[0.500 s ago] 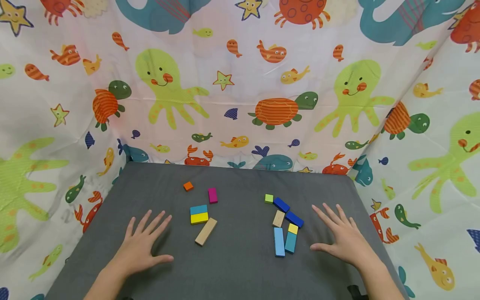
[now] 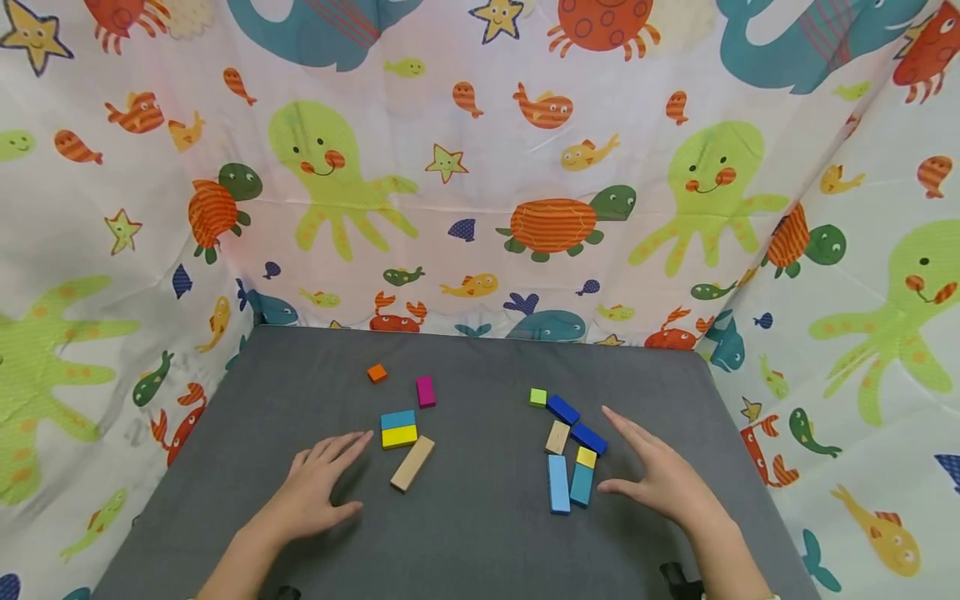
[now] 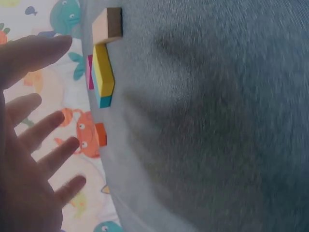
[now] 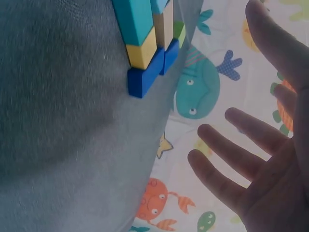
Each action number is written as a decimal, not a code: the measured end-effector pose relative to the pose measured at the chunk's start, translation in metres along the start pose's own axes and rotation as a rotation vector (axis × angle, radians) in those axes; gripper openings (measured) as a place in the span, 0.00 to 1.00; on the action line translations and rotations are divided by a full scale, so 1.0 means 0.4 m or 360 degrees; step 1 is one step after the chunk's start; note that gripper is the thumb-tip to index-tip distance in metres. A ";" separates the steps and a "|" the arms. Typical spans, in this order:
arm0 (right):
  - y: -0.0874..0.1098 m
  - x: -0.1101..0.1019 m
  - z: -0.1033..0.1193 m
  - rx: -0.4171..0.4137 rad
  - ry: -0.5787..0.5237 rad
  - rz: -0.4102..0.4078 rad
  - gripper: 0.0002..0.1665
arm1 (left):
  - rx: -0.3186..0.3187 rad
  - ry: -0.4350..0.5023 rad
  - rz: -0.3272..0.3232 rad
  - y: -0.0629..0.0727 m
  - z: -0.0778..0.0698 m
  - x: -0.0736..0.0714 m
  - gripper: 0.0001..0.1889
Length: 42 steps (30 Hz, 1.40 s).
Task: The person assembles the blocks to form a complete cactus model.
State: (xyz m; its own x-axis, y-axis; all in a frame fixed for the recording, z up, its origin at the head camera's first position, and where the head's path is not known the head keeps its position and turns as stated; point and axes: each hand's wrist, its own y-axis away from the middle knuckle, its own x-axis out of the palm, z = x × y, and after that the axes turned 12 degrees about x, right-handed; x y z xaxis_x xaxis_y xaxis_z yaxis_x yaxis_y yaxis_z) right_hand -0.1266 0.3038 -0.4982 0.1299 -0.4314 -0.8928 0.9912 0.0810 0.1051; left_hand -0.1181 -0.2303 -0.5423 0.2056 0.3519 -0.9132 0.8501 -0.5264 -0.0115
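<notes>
On the grey counter [image 2: 480, 550], the left grip [image 2: 310, 493] is held at the near left, its fingers spread loosely and the thumb set wide of them. An orange cube [image 2: 377, 373] is placed farther back, beyond the fingertips. Just to the right of the index fingertip, a cyan block [image 2: 397, 419] and a yellow block [image 2: 399, 437] are laid side by side, touching, with the yellow one nearer. A long wooden block [image 2: 412, 463] is set slantwise to the right of the thumb, apart from it, and a magenta block [image 2: 425, 392] is seen behind.

Farther right, a green cube [image 2: 537, 397] is placed at the back of a second cluster. A short wooden block [image 2: 557, 437] is lined up behind a long light blue block [image 2: 558, 484]; two dark blue blocks [image 2: 588, 438] are angled one after the other beside them. A teal block [image 2: 581, 485] is capped at its far end by a small yellow block [image 2: 587, 457]. The right grip [image 2: 663, 483] is held to the right of this cluster, fingers extended and thumb spread away, its thumb tip just beside the teal block; a gap is shown between them.
</notes>
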 end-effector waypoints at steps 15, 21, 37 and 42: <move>-0.019 0.081 0.042 -0.0017 0.0023 0.0056 0.53 | 0.0055 0.0492 0.0144 -0.097 -0.037 0.056 0.47; -0.036 0.113 0.059 -0.0033 0.0001 0.0059 0.52 | 0.0118 0.0433 0.0155 -0.126 -0.055 0.076 0.46; -0.048 0.186 0.066 -0.0130 0.0007 0.0086 0.52 | 0.0194 0.0440 0.0242 -0.163 -0.056 0.111 0.50; -0.048 0.192 0.070 -0.0076 0.0004 0.0139 0.52 | 0.0221 0.0443 0.0233 -0.168 -0.058 0.114 0.48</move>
State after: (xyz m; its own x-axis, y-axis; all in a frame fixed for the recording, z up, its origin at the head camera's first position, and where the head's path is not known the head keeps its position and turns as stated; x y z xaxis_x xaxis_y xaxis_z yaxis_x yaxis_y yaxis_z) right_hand -0.1351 0.2438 -0.5566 0.2155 -0.4187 -0.8822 0.9737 0.1607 0.1616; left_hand -0.1545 -0.1610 -0.5740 0.4613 0.4522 -0.7633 0.7317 -0.6805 0.0390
